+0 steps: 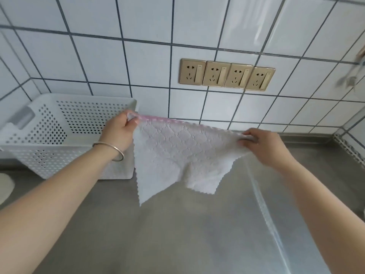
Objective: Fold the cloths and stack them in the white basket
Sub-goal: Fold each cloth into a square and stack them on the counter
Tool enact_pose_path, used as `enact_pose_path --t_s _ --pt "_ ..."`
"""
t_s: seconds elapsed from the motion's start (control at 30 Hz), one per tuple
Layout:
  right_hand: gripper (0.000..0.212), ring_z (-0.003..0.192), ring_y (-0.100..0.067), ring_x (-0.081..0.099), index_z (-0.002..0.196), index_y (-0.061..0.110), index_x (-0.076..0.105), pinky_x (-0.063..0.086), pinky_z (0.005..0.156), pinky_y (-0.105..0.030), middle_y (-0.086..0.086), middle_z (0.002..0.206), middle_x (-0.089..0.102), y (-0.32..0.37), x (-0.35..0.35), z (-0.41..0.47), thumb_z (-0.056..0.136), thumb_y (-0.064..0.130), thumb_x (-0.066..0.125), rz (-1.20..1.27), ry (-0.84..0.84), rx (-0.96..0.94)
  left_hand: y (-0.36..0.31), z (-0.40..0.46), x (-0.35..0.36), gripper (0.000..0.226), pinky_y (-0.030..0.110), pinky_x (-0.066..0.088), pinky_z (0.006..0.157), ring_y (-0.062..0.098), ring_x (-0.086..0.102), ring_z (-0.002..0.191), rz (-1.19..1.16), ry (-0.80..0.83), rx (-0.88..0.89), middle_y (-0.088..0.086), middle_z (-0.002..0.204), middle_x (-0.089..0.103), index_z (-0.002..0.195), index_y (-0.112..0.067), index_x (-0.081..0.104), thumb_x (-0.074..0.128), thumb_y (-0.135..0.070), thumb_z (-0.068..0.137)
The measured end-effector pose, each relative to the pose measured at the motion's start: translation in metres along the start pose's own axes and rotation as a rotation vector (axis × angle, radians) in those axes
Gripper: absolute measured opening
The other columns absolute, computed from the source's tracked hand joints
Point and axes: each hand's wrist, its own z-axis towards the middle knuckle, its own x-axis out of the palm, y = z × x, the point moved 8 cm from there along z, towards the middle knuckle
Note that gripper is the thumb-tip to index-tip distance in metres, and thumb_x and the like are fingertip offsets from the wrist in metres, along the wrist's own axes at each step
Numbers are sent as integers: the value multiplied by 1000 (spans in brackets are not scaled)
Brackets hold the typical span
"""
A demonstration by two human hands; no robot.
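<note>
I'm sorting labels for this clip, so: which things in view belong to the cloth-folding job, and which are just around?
Part of the job:
cloth, held up by its top corners
left hand
right hand
white basket

Just around:
wall sockets
steel counter
bracelet
tiled wall

Both arms reach forward, left hand (120, 129) and right hand (262, 144) pinched closed, raised apart.
</note>
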Motion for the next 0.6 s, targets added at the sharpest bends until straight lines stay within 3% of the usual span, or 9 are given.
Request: enact_pose_path --t_s 0.07,0.13,0.23,0.33,0.4,0.5,0.6 --pt "12 54 -5 45 94 18 68 32 49 -18 14 63 53 9 -12 4 87 16 59 65 -97 0 -4 4 -13 12 20 34 52 14 45 58 -37 -13 3 -5 65 50 87 -21 53 44 -17 95" --pt "11 53 -5 46 93 16 68 32 48 -12 17 63 53 15 -19 1 87 15 59 123 -168 -8 -3 2 -21 12 26 38 64 20 52 69 -74 -5 1 4 79 58 93 -20 56 45 -16 94" --pt "12 52 0 50 78 24 64 35 49 -8 20 56 59 19 -15 -14 87 16 61 224 -165 -58 14 -18 -19 12 32 49 79 24 58 82 -188 134 -27 8 91 61 96 -19 58 46 -16 94" --pt "22 52 5 48 71 29 61 34 51 -7 27 57 59 3 14 -38 86 13 62 347 16 -24 44 -65 3 16 7 45 76 0 58 84 -227 405 -44 -9 93 64 95 -27 61 50 -35 87" --pt "26 51 2 43 67 26 61 33 50 -10 19 52 57 -18 47 -61 86 9 63 378 173 32 71 -102 22 33 6 40 73 -11 56 78 -150 550 -85 -19 87 65 94 -33 65 45 -53 77" --pt "36 49 0 38 59 33 58 28 48 -14 13 49 50 -60 103 -102 86 9 63 334 358 151 115 -155 56 16 6 36 66 -12 51 67 -130 703 -223 -31 72 61 84 -33 63 47 -37 88" --pt "38 49 0 37 56 30 54 28 53 -19 12 48 48 -97 154 -139 86 8 63 267 487 260 153 -194 87 27 14 35 63 -4 43 58 -87 819 -315 -26 60 54 74 -40 57 47 -26 94"
